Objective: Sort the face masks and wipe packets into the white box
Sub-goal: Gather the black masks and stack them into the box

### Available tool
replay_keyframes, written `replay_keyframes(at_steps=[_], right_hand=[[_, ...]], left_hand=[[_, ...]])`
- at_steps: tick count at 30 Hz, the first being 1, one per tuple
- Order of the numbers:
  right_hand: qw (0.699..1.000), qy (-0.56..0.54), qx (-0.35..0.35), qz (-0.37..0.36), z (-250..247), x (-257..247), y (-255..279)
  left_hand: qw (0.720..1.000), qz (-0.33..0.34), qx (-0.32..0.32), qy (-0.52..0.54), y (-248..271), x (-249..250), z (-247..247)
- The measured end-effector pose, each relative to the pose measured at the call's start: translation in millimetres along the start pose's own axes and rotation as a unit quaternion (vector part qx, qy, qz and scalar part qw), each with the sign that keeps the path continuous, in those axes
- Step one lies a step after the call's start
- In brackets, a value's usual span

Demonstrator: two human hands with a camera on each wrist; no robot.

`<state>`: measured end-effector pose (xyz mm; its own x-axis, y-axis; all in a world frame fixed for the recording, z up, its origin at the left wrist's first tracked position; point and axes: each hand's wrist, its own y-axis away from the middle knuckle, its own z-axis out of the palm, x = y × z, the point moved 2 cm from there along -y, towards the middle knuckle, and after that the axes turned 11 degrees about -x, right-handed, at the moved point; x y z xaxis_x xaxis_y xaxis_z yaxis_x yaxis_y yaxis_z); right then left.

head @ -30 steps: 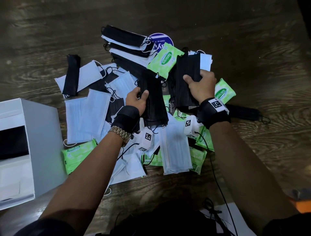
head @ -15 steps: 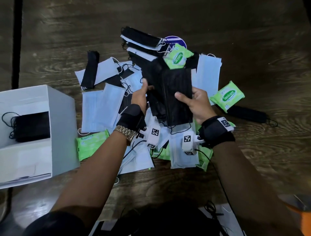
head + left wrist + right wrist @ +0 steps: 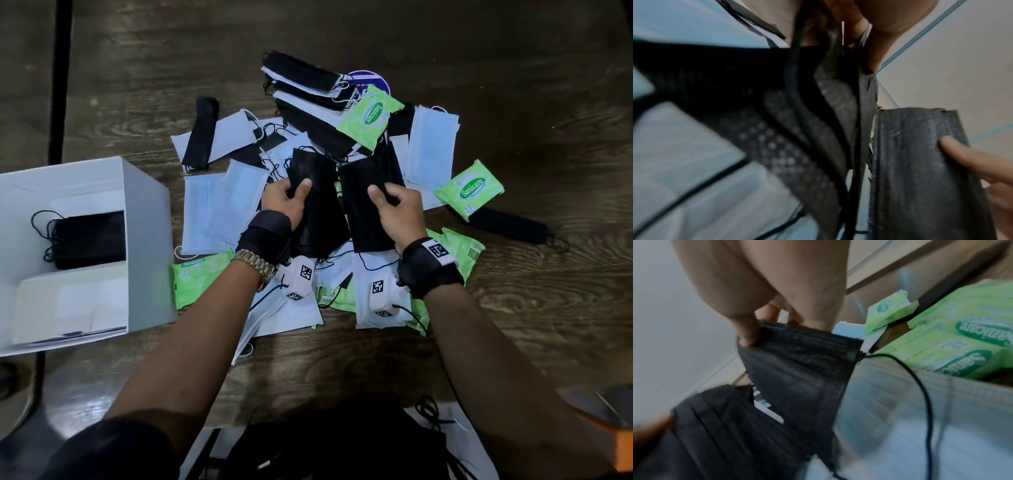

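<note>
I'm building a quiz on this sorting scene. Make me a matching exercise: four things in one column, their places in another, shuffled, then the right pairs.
Things:
1. left hand
2. right hand
3. stack of black masks
4. folded black mask

Places:
A. inside the white box
B. grips the left-side black mask above the pile
C. lies across a white mask at the pile's far left
D. grips the right-side black mask above the pile

Pairs: 1-B, 2-D, 3-A, 4-C

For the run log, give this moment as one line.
left hand: grips black masks | right hand: grips black mask | white box: black masks inside
</note>
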<state>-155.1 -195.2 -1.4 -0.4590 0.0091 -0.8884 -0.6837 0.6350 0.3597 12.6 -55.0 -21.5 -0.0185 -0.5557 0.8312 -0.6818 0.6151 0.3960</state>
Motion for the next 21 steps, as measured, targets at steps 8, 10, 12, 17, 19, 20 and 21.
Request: replay_keyframes(at_steps=[8, 10, 12, 17, 19, 20, 21], right_hand=[[0.965, -0.223, -0.136, -0.007, 31, -36, 24], [0.963, -0.217, -0.158, -0.007, 42, -36, 29], [0.968, -0.197, -0.158, -0.009, 48, -32, 31], [0.994, -0.043, -0.095, -0.018, 58, -18, 25], [0.994, -0.031, -0.103, -0.027, 64, -13, 22], [0.993, -0.032, -0.111, -0.027, 68, -10, 22], [0.992, -0.031, -0.116, -0.026, 72, -9, 23]], left_hand=[[0.998, -0.011, -0.038, 0.043, 30, 5, -8], [0.993, -0.024, -0.062, 0.102, 35, 0, -9], [0.983, -0.047, -0.066, 0.163, 39, -7, -14], [0.97, -0.105, -0.062, 0.211, 50, -21, -27], [0.972, -0.109, -0.083, 0.191, 58, -20, -32], [0.972, -0.11, -0.09, 0.186, 61, -20, -33], [0.972, -0.115, -0.09, 0.183, 64, -20, -35]])
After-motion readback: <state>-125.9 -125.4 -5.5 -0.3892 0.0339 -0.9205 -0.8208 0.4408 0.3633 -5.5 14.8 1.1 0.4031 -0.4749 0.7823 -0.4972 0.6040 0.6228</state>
